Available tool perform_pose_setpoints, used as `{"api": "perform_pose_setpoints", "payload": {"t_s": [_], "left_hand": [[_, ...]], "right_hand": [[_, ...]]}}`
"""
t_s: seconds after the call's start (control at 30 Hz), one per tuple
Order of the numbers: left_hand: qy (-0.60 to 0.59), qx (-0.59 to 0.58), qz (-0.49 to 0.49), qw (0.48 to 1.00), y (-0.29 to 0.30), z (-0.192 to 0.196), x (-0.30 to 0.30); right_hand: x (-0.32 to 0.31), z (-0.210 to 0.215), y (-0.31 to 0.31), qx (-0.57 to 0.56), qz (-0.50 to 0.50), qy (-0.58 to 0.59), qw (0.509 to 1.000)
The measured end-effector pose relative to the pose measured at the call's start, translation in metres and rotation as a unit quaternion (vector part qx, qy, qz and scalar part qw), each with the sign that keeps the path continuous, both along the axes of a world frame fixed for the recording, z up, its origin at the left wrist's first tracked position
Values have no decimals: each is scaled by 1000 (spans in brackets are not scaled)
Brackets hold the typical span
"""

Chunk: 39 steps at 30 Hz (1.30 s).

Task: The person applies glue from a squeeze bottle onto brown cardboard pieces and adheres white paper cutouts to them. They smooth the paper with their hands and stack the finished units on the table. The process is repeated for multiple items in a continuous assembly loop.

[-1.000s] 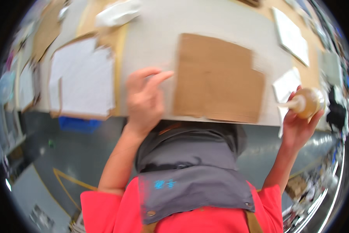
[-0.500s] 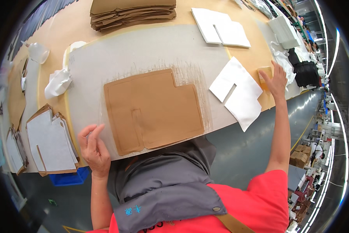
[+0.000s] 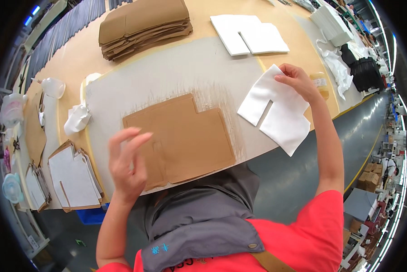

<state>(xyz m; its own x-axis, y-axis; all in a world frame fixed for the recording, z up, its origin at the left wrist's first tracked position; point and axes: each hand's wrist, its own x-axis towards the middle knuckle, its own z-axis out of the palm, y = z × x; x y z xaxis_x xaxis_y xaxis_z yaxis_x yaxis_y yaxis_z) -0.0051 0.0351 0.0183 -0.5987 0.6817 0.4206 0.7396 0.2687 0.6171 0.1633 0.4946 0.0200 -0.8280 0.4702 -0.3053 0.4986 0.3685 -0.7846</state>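
My right hand (image 3: 298, 82) pinches the upper corner of a white, soft-looking sheet (image 3: 280, 106) with a slot and a stepped edge. The sheet lies at the table's right front, its near corner hanging past the edge. A brown, leather-like panel (image 3: 194, 140), notched at its upper right, lies flat in front of me. A raised outline of a slot shows on it. Over the panel's left part hovers my left hand (image 3: 128, 165), slightly blurred, fingers half bent and apart, with nothing in them. It hides the panel's left side.
A stack of brown panels (image 3: 144, 29) stands at the back. Further white sheets (image 3: 251, 36) lie behind the right one. At left are a crumpled white cloth (image 3: 77, 119), a clear bottle (image 3: 54, 87) and white-topped cut pieces (image 3: 72, 177). A tape roll (image 3: 321, 84) sits right of my right hand.
My right hand has moved left from beside the tape roll and now grips the white sheet's corner. My left hand has risen and moved right, over the brown panel. The view has shifted slightly.
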Motion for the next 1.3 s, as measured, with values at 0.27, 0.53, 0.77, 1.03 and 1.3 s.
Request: {"api": "perform_pose_setpoints", "payload": {"t_s": [0.27,0.53,0.77,1.03,1.3], "left_hand": [[-126,-40,-265,955,174,3,12],[-464,-78,-404,784,215,19,56],[-547,18,-354,759,145,98,29],[-653,143,-41,743,5,65,11],[-691,158,86,700,-44,-2,35]], "right_hand": [[43,43,-41,63,37,140,987],[85,55,-67,101,-40,292,950],[83,-12,-93,-204,-125,358,902],[44,-2,-223,-395,-164,199,882],[37,-2,-257,-319,-135,112,931]]}}
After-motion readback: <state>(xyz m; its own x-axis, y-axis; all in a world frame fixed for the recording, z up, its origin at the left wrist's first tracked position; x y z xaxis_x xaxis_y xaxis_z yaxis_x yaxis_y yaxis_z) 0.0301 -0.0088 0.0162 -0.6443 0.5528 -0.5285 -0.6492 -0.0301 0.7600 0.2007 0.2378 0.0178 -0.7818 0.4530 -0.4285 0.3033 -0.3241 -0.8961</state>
